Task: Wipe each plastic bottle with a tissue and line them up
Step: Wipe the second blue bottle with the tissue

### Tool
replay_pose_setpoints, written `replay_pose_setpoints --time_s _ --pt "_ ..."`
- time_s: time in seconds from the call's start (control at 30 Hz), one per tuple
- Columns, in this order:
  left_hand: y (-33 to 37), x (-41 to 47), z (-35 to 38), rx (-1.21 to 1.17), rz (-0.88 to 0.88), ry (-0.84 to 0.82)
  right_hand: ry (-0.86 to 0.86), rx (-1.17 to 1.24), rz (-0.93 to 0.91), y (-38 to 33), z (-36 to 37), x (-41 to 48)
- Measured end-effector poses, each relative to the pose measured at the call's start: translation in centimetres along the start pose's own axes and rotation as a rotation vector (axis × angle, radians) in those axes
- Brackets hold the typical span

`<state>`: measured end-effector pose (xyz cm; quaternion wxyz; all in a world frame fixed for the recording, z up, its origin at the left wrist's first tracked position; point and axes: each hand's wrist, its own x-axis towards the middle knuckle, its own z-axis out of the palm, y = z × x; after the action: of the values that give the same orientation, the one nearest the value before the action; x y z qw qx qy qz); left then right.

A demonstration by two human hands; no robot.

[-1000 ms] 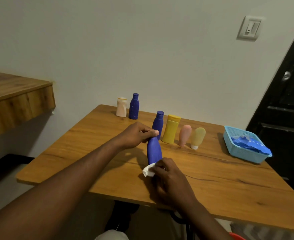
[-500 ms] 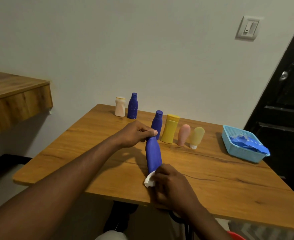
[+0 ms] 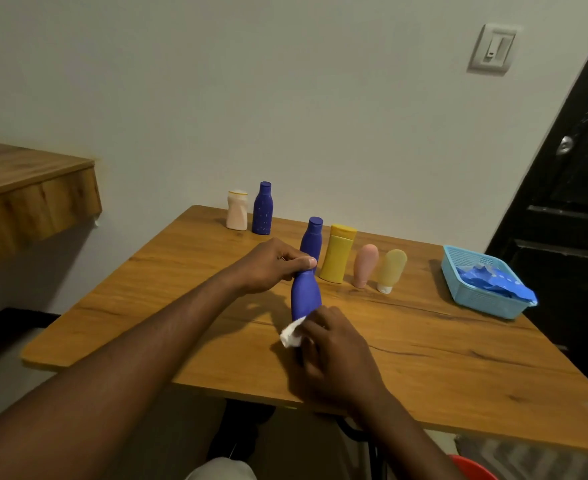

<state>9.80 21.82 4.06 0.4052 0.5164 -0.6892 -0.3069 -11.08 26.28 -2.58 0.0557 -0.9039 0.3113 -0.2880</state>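
Between the two hands, above the near middle of the wooden table, one plain blue plastic bottle is held nearly upright, its neck pointed away from the person.

Left hand: fingers and thumb are curled round the neck end of the held bottle. The cap is hidden under them.

Right hand: fingers are curled round the lower end of the same bottle, and a crumpled white tissue is pinched against it. A white corner of the tissue is seen left of the knuckles. Whether the bottle's base touches the table cannot be told, as it is covered by this hand.

Just beyond the left hand's fingertips, four items are stood in a row on the table:
- a second plain blue bottle, partly hidden behind the left thumb;
- a yellow flip-cap bottle, just to its right;
- a pink squeeze tube, stood on its cap;
- a pale yellow squeeze tube, stood on a white cap.

Farther beyond the left hand, near the wall, a cream bottle and a white-speckled blue bottle are stood side by side, apart from the row.

Well to the right of the right hand, a light-blue plastic basket is placed near the table's edge, with crumpled blue material inside.

A white switch plate is fixed to the wall beyond both hands. A dark door is seen at far right, and a wooden shelf to the left of the left forearm.
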Motion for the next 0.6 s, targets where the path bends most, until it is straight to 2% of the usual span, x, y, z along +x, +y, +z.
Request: replay_pose_setpoints --time_s 0.1,0.27,0.47,0.6 --pt "0.1 0.0 -0.1 0.003 0.005 -0.006 -0.023 0.031 0.057 1.5 0.2 -1.4" --pt "0.2 0.1 0.2 -0.011 -0.008 0.002 0.074 0.083 0.153 3.5 -1.1 0.7" --pt "0.3 0.3 0.6 0.018 -0.014 0.017 0.115 -0.021 0.042 1.2 -1.2 2.4" --pt "0.4 0.3 0.7 0.036 -0.014 0.017 0.017 -0.059 0.000 -0.2 0.1 -0.4"
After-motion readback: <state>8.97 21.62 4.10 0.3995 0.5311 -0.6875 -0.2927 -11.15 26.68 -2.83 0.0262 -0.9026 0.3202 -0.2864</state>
